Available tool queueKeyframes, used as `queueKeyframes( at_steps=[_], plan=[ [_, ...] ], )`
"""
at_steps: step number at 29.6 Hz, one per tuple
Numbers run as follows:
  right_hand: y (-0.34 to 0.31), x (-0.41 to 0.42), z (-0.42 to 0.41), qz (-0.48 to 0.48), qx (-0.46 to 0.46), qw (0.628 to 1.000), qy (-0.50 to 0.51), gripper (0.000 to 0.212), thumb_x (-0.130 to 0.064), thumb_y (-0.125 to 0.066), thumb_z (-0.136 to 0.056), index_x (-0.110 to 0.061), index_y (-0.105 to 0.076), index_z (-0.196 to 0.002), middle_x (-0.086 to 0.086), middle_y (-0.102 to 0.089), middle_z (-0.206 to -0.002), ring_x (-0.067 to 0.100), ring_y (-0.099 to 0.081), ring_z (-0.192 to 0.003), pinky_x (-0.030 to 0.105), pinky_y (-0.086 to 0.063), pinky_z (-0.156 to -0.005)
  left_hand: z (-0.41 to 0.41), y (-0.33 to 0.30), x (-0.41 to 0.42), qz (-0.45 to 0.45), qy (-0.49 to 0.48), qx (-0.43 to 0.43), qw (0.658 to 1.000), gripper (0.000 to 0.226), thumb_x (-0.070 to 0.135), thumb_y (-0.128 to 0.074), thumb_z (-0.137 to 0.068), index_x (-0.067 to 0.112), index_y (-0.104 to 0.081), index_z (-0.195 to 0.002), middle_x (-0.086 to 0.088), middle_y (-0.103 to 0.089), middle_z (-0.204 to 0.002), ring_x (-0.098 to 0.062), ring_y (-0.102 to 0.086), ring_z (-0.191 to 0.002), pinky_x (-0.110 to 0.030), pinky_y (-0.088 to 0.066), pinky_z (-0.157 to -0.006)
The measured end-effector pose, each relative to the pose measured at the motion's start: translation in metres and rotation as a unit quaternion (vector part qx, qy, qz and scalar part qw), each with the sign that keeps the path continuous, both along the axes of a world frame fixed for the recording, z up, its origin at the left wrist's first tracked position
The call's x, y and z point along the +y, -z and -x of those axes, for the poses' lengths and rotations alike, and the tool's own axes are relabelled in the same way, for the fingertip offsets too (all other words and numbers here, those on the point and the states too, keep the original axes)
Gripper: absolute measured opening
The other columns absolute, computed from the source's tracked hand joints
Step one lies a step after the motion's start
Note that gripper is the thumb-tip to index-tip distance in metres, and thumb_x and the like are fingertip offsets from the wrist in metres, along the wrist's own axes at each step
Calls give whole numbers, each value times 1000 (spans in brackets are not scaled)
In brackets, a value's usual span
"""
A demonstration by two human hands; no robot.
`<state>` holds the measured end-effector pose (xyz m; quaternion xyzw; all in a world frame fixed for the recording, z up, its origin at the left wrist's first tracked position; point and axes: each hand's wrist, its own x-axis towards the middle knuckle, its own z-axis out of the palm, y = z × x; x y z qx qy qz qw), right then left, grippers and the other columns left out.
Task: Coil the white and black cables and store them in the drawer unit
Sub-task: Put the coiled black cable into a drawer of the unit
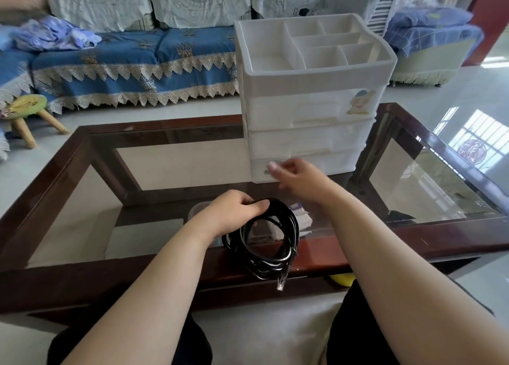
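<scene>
Bright daylight fills the room, and a barred window shows as a glaring reflection on the glossy pale tiled floor (473, 133) at right. The glass-topped dark wooden worktop (454, 172) carries pale sheen. The reaching right hand (300, 177) is motion-blurred, the frame's corners smear, and straight edges bow from the wide-angle lens.

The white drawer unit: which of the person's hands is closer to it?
Right. The right hand reaches in front of the white drawer unit's bottom drawer; the left hand is nearer the person, holding the coiled black cable.
</scene>
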<state>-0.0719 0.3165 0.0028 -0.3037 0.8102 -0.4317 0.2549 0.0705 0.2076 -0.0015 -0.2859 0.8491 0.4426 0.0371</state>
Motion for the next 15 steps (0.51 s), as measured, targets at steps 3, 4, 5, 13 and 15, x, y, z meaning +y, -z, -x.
queueKeyframes(
  at_steps=[3, 4, 5, 13, 15],
  plan=[
    [-5, -7, 21, 196, -206, 942, 180, 73, -52, -63, -82, -1, -44, -131, 9, -60, -117, 20, -65, -96, 35, -56, -79, 0, -3, -7, -60, -67, 50, 995, 55, 58, -63, -82, 3, -72, -85, -4, -66, -70, -15, -59, -64, -30, -44, -72],
    [-9, -8, 27, 238, -265, 912, 204, 68, -47, -64, -84, -2, -44, -131, 11, -57, -121, 22, -63, -99, 34, -55, -78, -1, -6, -9, -82, -89, 74, 990, 51, 54, -63, -83, 4, -72, -81, -2, -67, -68, -14, -60, -62, -29, -44, -72],
    [-11, -7, 31, 271, -319, 883, 215, 66, -43, -65, -85, -3, -43, -132, 13, -55, -125, 24, -61, -103, 35, -53, -79, -1, -9, -11, -103, -109, 99, 984, 46, 50, -63, -86, 7, -72, -75, -1, -67, -65, -13, -61, -59, -28, -45, -72],
    [-7, -20, 48, 347, -450, 776, 274, 35, -31, -64, -89, -6, -50, -108, 6, -55, -92, 23, -62, -93, 33, -51, -72, -2, -20, -29, -257, -218, 253, 907, 37, 43, -57, -91, 9, -68, -79, -2, -60, -63, -15, -55, -57, -33, -44, -67],
    [-7, -21, 50, 305, -413, 807, 293, 33, -37, -66, -86, -10, -48, -88, 4, -53, -81, 20, -64, -79, 33, -53, -62, -2, -18, -33, -300, -233, 266, 886, 31, 41, -56, -92, 13, -67, -87, -1, -59, -67, -13, -55, -59, -29, -44, -65]
  ],
)
